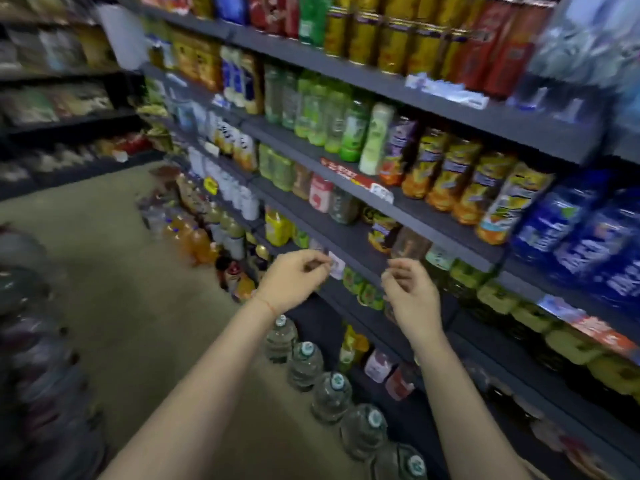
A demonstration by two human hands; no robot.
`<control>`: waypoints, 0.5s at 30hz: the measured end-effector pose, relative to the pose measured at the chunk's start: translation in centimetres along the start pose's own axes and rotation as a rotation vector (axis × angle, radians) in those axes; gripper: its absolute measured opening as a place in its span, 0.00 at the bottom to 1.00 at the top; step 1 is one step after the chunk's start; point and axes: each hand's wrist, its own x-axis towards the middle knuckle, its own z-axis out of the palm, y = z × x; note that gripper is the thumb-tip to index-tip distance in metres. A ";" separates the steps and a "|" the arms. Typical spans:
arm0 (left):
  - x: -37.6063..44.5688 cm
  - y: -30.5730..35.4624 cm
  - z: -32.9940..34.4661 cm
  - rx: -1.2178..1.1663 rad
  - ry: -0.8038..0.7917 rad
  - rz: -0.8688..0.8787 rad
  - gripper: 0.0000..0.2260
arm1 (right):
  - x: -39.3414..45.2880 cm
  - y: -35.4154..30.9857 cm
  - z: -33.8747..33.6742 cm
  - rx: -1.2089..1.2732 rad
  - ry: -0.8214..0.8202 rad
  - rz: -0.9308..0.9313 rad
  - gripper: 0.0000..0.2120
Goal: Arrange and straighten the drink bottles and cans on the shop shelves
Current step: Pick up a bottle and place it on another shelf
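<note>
Grey shelves (349,233) ran away to the left, packed with bottles and cans, and both hands were raised in front of a middle tier. The step in hand looked like a pause between adjustments: neither hand had hold of any drink.

The left grip (294,275) hung with its fingers curled loosely, thumb and forefinger nearly pinched together just before a small white tag (336,266) on the shelf lip; blur hid whether it touched the tag. Below that grip stood a row of water bottles (304,362) on the floor, caps up and fairly even.

The right grip (408,289) was half-closed and empty, its fingertips (393,266) just under a brownish bottle (410,242) that stood near the shelf's front edge, beside a yellow-labelled one (381,232). Those two sat apart from their neighbours, with bare shelf around them.

Above and to the right of that grip, orange juice bottles (464,178) stood in a close, slightly leaning row.

The next move probably called for the right grip to open wider, rise a little and take the brownish bottle squarely, then slide it into line.
</note>
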 end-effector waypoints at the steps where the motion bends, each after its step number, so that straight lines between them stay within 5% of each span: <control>1: -0.3 -1.2 -1.7 -0.010 0.015 -0.024 0.05 | 0.0 -0.8 2.4 -0.005 -0.045 -0.005 0.05; 15: 13.3 -13.5 -18.5 -0.085 0.162 -0.125 0.08 | 15.5 -5.1 25.0 0.014 -0.181 -0.034 0.09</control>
